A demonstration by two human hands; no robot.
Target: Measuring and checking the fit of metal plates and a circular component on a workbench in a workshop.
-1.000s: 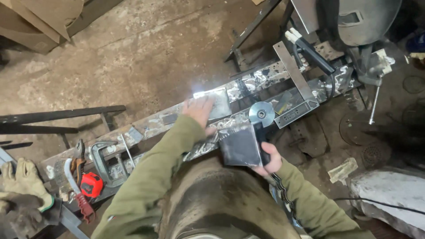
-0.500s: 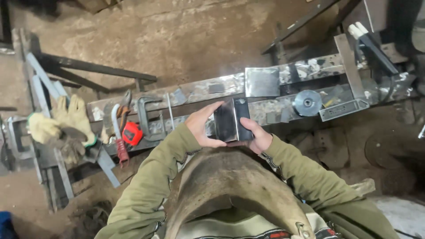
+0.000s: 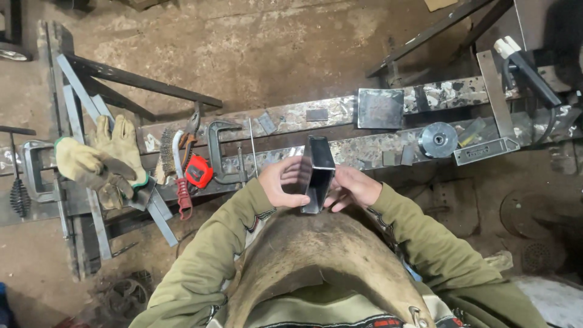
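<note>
A short piece of dark rectangular steel tube stands tilted in front of my chest, its open end facing me. My left hand grips its left side and my right hand holds its right side. Both hands are over the near edge of a long paint-spattered steel beam that serves as a bench. A square steel plate lies on the beam just beyond the tube, and a round steel wheel sits to its right.
Left on the beam lie a C-clamp, a red tape measure, a wire brush, pliers and yellow work gloves. A welding torch rests at the far right. Steel frames lie on the dirt floor.
My view has swung to the right and settled. I have turned the tube from flat-on to edge-on between both hands, so its open end now faces me.
</note>
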